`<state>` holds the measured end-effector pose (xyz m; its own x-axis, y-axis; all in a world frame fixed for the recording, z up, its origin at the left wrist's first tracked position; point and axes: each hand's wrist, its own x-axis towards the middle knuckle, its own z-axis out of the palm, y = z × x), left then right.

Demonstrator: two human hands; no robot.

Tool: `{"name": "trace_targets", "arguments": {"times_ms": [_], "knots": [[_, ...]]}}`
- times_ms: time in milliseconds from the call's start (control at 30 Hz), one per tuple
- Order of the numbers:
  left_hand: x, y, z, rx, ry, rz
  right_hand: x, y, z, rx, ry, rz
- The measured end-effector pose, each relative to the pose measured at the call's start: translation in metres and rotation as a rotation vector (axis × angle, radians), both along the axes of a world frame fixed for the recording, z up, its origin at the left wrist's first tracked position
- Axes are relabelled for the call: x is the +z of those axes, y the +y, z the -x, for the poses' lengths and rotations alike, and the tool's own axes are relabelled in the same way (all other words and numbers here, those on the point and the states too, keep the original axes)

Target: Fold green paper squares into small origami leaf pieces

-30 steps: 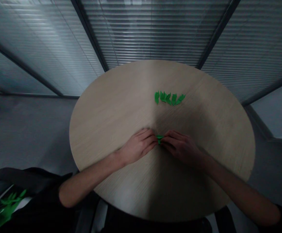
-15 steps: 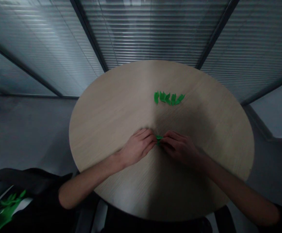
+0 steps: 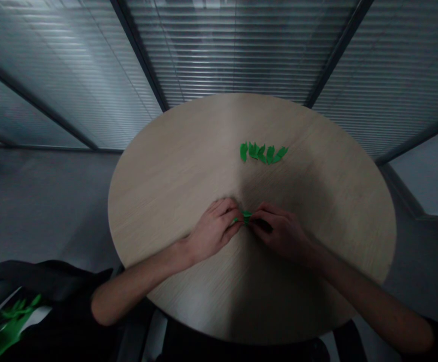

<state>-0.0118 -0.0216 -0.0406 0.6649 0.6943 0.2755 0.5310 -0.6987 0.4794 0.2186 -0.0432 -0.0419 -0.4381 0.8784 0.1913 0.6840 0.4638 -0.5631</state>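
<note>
We've got the green paper-like piece point(image 3: 246, 216) just below frame centre over the worktop point(image 3: 181, 161), long axis seemingly left-right, squarely between left hand point(image 3: 214, 227) and right hand point(image 3: 279, 229), neither nearer, fingertips of both pinching it.

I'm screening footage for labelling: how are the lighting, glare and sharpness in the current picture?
Head view: dim, with shadow across part of the round table and the right hand, the left hand lighter; head view: pale glare towards the table's near edge; head view: the green piece between the hands looks soft, its detail unreadable.
</note>
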Motion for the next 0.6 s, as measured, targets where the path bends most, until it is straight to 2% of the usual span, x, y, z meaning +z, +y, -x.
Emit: {"name": "trace_targets", "arguments": {"times_ms": [167,467,600], "knots": [[0.001,-0.0016,-0.0014,0.07,-0.037,0.084,0.0013,-0.0005,0.0017,-0.037,-0.007,0.033],[0.002,-0.0009,-0.003,0.086,-0.114,0.195,0.0065,-0.0006,0.0078,-0.102,-0.024,0.088],[0.002,-0.0002,-0.004,0.095,-0.134,0.22,0.006,-0.0013,0.0068,-0.08,0.003,0.089]]}}
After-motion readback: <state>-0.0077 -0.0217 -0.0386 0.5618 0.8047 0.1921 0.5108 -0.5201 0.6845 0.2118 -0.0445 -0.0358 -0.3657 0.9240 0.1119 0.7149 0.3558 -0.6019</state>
